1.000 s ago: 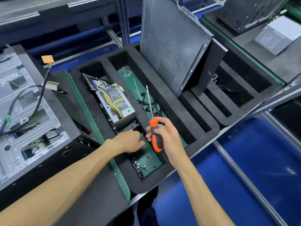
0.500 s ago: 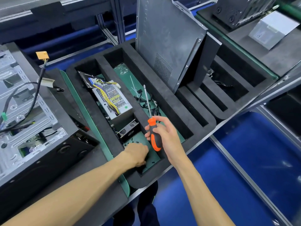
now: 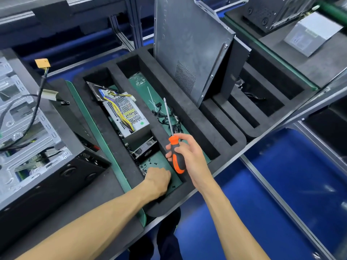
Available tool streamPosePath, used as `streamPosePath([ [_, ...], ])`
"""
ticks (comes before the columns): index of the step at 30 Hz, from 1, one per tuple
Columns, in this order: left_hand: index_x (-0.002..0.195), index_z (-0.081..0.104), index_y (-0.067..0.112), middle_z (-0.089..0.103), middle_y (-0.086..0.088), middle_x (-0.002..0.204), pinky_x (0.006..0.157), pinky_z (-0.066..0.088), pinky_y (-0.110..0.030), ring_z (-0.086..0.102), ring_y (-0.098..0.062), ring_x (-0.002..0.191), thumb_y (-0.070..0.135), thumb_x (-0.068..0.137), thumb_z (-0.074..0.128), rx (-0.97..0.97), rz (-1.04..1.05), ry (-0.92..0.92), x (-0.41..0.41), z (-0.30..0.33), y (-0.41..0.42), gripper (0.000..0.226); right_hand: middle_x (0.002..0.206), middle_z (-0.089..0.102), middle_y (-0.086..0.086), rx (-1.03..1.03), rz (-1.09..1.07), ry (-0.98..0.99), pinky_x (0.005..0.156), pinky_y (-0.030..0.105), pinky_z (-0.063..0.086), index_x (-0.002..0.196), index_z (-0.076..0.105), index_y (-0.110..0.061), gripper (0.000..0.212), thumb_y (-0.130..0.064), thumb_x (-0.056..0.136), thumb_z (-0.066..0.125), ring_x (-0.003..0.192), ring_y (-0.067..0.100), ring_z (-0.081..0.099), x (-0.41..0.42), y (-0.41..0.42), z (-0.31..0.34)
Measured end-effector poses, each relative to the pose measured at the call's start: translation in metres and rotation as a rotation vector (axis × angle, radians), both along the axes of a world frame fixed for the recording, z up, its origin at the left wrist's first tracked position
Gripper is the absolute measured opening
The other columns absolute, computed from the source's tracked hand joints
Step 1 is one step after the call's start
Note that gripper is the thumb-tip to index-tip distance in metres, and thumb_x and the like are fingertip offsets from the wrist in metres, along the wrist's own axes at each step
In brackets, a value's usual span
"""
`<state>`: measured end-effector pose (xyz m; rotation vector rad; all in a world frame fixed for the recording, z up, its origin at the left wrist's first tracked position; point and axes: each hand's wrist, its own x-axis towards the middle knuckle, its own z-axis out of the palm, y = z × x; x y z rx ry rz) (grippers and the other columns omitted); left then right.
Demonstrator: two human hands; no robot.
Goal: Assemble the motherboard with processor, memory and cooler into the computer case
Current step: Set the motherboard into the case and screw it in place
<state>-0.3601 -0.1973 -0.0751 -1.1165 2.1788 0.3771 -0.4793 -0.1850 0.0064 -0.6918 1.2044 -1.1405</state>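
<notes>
Right now your right hand (image 3: 187, 156) holds the screwdriver (image 3: 173, 143) upright, tip up. Just left of and below it, your left hand (image 3: 157, 179) reaches into the foam tray (image 3: 191, 117) among loose screws (image 3: 150, 163), fingers hidden. Well left of both lies the computer case (image 3: 33, 147).

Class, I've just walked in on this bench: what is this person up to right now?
A person is gathering parts for a computer build. The right hand holds an orange-and-black screwdriver upright over the foam tray. The left hand reaches into the tray's near compartment among loose screws; whether it holds one is hidden. The open computer case lies to the left.
</notes>
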Motion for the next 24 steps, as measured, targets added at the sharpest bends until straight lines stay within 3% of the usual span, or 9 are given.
streamPosePath([
  [2,0.104,0.063,0.014,0.069,-0.005,0.108,0.069,0.039,-0.029,0.068,-0.028,0.098,0.015,0.089,0.058,-0.012,0.025,0.036,0.004,0.002,-0.003,0.016,0.094,0.072,0.010,-0.004,0.003,-0.010,0.081,0.041,0.056,0.113,0.064,-0.018,0.032,-0.015,0.082,0.057,0.077,0.026,0.066,0.000,-0.002,0.001],
  [5,0.102,0.060,0.011,0.067,-0.009,0.104,0.068,0.039,-0.029,0.066,-0.030,0.096,0.032,0.088,0.059,-0.042,0.130,0.158,0.010,0.009,-0.010,0.026,0.091,0.072,0.010,-0.005,0.002,-0.024,0.076,0.038,0.055,0.113,0.063,-0.016,0.033,-0.013,0.081,0.056,0.076,0.026,0.065,0.002,-0.006,0.002],
  [8,0.085,0.058,0.011,0.065,-0.007,0.087,0.064,0.048,-0.031,0.067,-0.031,0.084,0.038,0.079,0.061,0.021,0.351,0.304,0.016,0.021,-0.020,0.028,0.090,0.072,0.009,-0.002,0.007,-0.023,0.074,0.036,0.055,0.114,0.063,-0.014,0.035,-0.013,0.080,0.056,0.075,0.025,0.065,0.008,-0.012,0.006],
  [10,0.077,0.064,0.008,0.070,-0.006,0.077,0.066,0.056,-0.035,0.067,-0.026,0.073,0.037,0.076,0.064,0.138,0.502,0.419,0.023,0.031,-0.028,0.029,0.091,0.072,0.009,-0.009,0.012,-0.021,0.073,0.037,0.056,0.114,0.064,-0.015,0.033,-0.013,0.082,0.057,0.076,0.024,0.066,0.013,-0.015,0.009],
  [13,0.066,0.059,0.014,0.064,-0.003,0.064,0.061,0.053,-0.030,0.061,-0.021,0.058,0.032,0.080,0.070,0.249,0.664,0.615,0.036,0.045,-0.037,0.025,0.092,0.073,0.008,-0.019,0.026,-0.009,0.073,0.036,0.058,0.114,0.064,-0.016,0.033,-0.014,0.083,0.057,0.077,0.023,0.067,0.018,-0.019,0.013],
  [17,0.090,0.064,-0.004,0.074,-0.017,0.080,0.057,0.061,-0.038,0.072,-0.027,0.063,0.019,0.086,0.072,0.440,0.991,0.913,0.049,0.069,-0.043,0.025,0.093,0.074,0.008,-0.025,0.020,0.003,0.070,0.032,0.057,0.114,0.065,-0.016,0.033,-0.015,0.083,0.057,0.076,0.021,0.067,0.022,-0.024,0.017],
  [18,0.085,0.060,-0.007,0.073,-0.020,0.078,0.053,0.060,-0.036,0.072,-0.027,0.062,0.012,0.087,0.070,0.454,1.061,0.994,0.052,0.073,-0.043,0.021,0.094,0.074,0.009,-0.038,0.011,0.001,0.069,0.032,0.056,0.115,0.065,-0.015,0.031,-0.012,0.086,0.055,0.076,0.021,0.067,0.023,-0.025,0.019],
  [21,0.065,0.046,0.008,0.067,-0.015,0.062,0.047,0.054,-0.032,0.062,-0.023,0.049,0.002,0.084,0.065,0.405,1.173,1.122,0.058,0.079,-0.044,0.028,0.094,0.073,0.012,-0.080,-0.013,-0.021,0.066,0.030,0.055,0.117,0.063,-0.011,0.031,-0.002,0.092,0.048,0.074,0.022,0.065,0.029,-0.031,0.024],
  [24,0.053,0.050,0.018,0.064,-0.010,0.059,0.045,0.040,-0.027,0.052,-0.018,0.044,0.011,0.084,0.068,0.369,1.223,1.135,0.066,0.081,-0.046,0.036,0.092,0.072,0.013,-0.113,-0.003,-0.021,0.065,0.031,0.055,0.115,0.064,-0.011,0.031,-0.002,0.090,0.047,0.072,0.024,0.065,0.036,-0.037,0.030],
])
